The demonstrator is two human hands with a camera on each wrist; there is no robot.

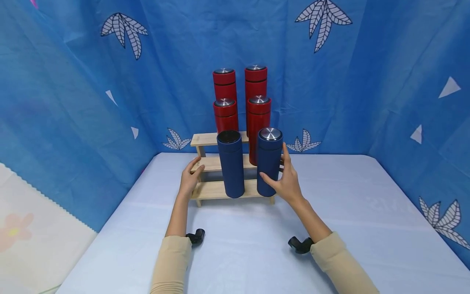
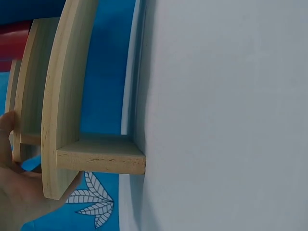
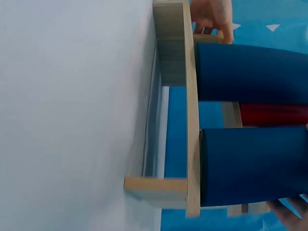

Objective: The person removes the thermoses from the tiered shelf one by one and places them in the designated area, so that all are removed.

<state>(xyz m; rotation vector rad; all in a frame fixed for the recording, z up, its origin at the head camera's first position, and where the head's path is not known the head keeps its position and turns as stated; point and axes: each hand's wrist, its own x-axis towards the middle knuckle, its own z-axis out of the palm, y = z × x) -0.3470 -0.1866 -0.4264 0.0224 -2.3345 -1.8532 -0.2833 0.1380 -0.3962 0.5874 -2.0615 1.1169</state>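
A blue bottle with a silver lid (image 1: 269, 163) stands at the right end of the rack's lowest shelf (image 1: 210, 190); the right hand (image 1: 287, 181) holds it, thumb in front and fingers at its right side. In the right wrist view that bottle (image 3: 255, 166) rests on the shelf board (image 3: 193, 159), with part of the right hand (image 3: 291, 214) at the edge. The left hand (image 1: 189, 178) grips the left end of the middle shelf (image 1: 211, 163). In the left wrist view, the left hand (image 2: 29, 192) is partly behind the boards. Another blue bottle, dark-lidded (image 1: 231, 167), stands left of the first.
Two red bottles stand on the middle shelf, one at left (image 1: 225, 118) and one at right (image 1: 259, 122). Two more, left (image 1: 225, 85) and right (image 1: 256, 81), are on the top shelf. A white-covered table (image 1: 238, 245) lies below, with blue patterned cloth (image 1: 183, 61) behind.
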